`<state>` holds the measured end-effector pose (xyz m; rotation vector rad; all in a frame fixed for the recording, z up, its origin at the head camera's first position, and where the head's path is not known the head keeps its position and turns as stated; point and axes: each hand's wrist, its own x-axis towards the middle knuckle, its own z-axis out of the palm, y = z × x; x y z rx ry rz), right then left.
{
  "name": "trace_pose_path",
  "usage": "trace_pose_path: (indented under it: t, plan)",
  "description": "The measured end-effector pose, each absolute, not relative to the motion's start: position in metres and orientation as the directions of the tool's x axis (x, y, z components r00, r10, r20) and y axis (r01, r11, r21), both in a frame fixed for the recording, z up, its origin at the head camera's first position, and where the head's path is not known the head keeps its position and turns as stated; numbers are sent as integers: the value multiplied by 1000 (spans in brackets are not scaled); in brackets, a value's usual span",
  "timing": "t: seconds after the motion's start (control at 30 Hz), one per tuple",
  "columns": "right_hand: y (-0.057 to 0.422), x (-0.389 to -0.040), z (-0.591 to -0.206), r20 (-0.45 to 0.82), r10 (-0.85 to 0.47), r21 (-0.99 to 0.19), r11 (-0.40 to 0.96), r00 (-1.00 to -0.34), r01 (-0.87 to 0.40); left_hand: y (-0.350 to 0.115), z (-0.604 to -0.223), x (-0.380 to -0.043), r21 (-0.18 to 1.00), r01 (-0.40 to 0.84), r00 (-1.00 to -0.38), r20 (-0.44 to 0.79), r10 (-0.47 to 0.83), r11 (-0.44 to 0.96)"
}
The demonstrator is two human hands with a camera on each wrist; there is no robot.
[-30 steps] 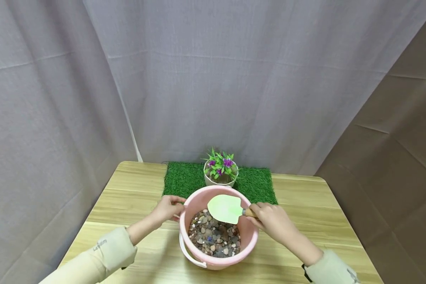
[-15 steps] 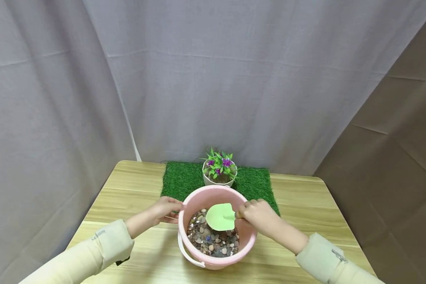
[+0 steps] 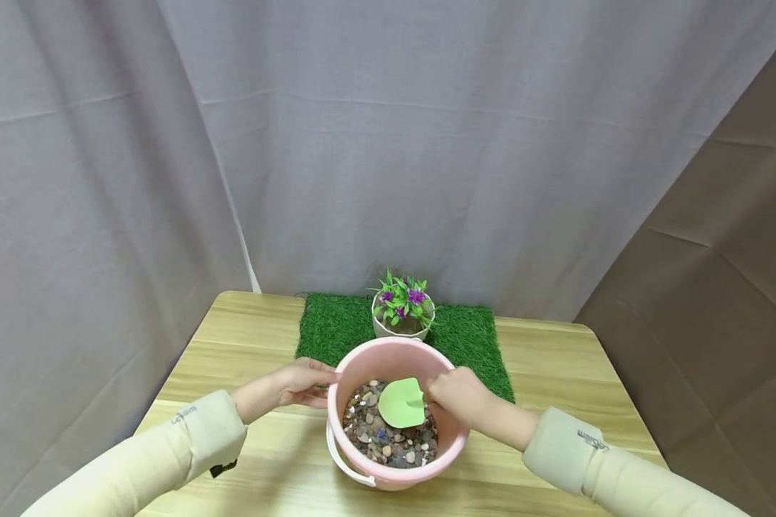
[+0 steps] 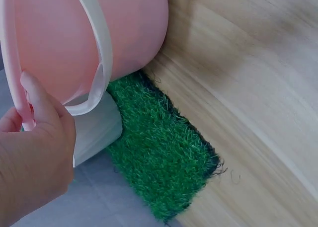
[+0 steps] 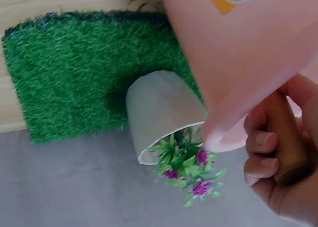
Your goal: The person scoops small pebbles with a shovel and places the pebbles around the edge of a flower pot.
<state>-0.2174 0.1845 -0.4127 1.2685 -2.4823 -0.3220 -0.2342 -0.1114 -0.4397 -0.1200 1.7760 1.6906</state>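
A pink bucket (image 3: 376, 359) with pebbles (image 3: 388, 451) inside stands at the front middle of the table. My left hand (image 3: 297, 382) pinches its left rim; in the left wrist view the thumb (image 4: 36, 90) lies along the outer wall and a finger is on the other side. My right hand (image 3: 467, 399) grips a garden trowel by its wooden handle (image 5: 285, 137), with the knuckles over the bucket's right rim. The trowel's light green blade (image 3: 402, 403) is inside the bucket, low over the stones. In the head view the handle is mostly hidden by the hand.
Just behind the bucket, a white pot (image 3: 401, 330) with purple flowers (image 3: 415, 296) stands on a green turf mat (image 3: 336, 323). The bucket's white handle (image 3: 345, 463) hangs down at its left. Grey curtains (image 3: 388, 143) rise behind the wooden table (image 3: 556, 373).
My right hand has moved in over the rim, and the trowel blade has come down deeper into the bucket, toward the stones. My left hand has closed on the rim with little movement.
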Motion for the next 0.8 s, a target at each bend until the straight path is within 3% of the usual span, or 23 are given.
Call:
trace_pose_path:
  t: [0.3,0.8]
  plan:
    - [181,-217,-417,210,-768,267,640,-605,-721,-112,-441,-237,843,-515,-761,-532,371,152]
    - [164,-226,-440,230,-772,266,635,-592,-725,-111,-444,-235,860,-478,-787,-509,349,179]
